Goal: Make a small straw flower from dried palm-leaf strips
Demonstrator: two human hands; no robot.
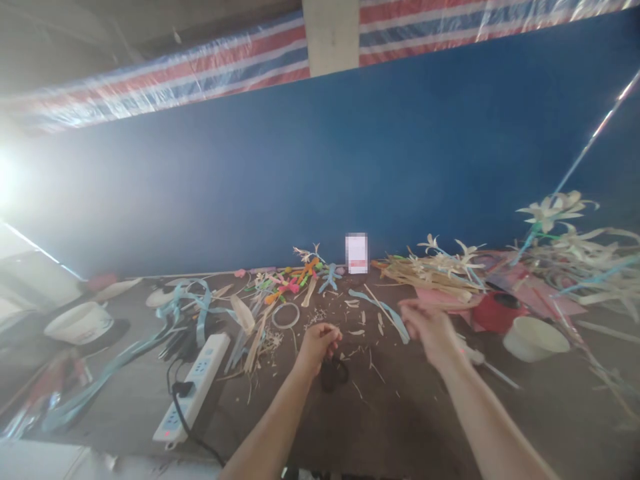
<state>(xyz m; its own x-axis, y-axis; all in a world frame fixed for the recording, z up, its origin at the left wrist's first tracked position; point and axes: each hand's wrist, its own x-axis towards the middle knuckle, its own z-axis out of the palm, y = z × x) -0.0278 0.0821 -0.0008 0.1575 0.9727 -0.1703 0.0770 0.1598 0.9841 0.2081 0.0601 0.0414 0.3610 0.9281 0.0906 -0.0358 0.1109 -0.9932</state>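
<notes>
Low over the middle of the dark table, my left hand (320, 343) is closed, thumb against curled fingers; whatever it may hold is too small to see. A dark looped object (334, 375) lies beside its wrist. My right hand (431, 328) is raised to the right, slightly blurred, with its fingers drawn together. A pale strip passes close to those fingertips, and I cannot tell whether it is in their grip. Just left of that hand lies a light blue ribbon (397, 323). Between the hands are scattered pale husk scraps (356, 332).
A white power strip (194, 387) with a black plug stands left. Near the back are a tape roll (285, 316) and colourful fuzzy pieces (290, 285). At right are a cream cup (535, 339), a red container (495, 312) and pale husk flowers (555, 210). A white bowl (80, 322) sits far left.
</notes>
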